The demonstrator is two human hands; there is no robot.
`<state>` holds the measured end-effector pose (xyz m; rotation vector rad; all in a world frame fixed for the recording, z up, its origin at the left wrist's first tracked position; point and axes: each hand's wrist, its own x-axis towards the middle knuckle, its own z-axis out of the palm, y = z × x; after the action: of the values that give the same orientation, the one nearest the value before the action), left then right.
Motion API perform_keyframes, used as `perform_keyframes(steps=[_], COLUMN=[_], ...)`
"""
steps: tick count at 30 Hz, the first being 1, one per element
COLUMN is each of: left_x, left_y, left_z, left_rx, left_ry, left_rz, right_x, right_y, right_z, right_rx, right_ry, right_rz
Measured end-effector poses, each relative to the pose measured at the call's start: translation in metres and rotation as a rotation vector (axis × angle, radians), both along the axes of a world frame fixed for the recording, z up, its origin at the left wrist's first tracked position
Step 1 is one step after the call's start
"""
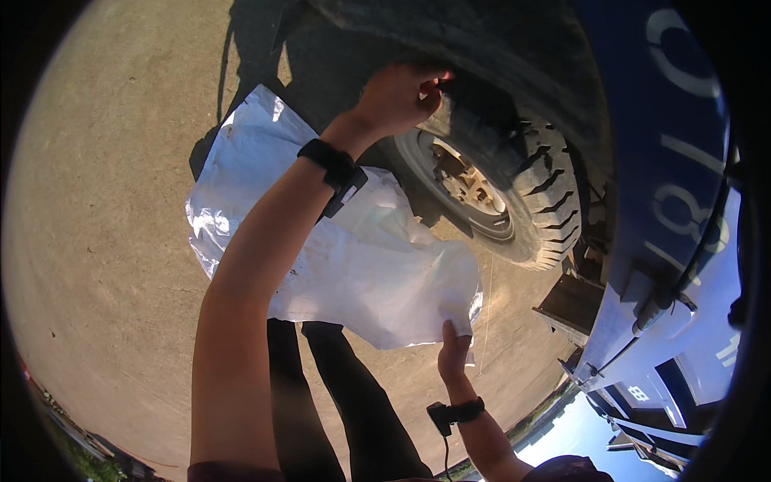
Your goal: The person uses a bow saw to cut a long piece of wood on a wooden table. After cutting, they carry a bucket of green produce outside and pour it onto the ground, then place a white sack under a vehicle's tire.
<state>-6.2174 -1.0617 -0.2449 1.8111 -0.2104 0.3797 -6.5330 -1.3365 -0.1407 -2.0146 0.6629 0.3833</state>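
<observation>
A large white plastic sheet or sack [377,281], creased and shiny at its edges, hangs spread out in front of my legs. My right hand [455,349] grips its lower right corner, thumb on top and fingers hidden underneath. Up by the top of a truck tyre [550,193], my left hand [401,96] is closed, its fingertips pinched together in shadow. Whatever lies between those fingers cannot be made out. My left forearm crosses over the sheet and hides part of it. Both wrists carry black bands, the left one with a small device [345,193].
The tyre surrounds a dusty wheel rim [470,177] under a dark wheel arch. A blue truck body [658,161] with white markings rises at the right, and a box-like step [570,305] juts out below it. Sandy concrete ground [112,217] stretches to the left.
</observation>
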Motion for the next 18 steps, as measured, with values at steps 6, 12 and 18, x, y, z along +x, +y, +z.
perform_keyframes(steps=[6, 12, 18], left_x=[0.006, 0.014, 0.023], left_y=[0.002, 0.006, 0.010], left_z=[-0.011, -0.019, -0.023], left_rx=[-0.143, -0.211, -0.286], left_ry=[0.045, 0.066, 0.008], left_rz=[-0.053, -0.167, -0.275], right_x=[0.002, 0.006, 0.006], right_y=[0.000, -0.001, -0.005], right_z=[-0.004, -0.005, -0.012], right_rx=[-0.013, -0.019, -0.003], right_ry=[-0.005, 0.014, 0.025], right_rz=[0.023, 0.028, 0.040])
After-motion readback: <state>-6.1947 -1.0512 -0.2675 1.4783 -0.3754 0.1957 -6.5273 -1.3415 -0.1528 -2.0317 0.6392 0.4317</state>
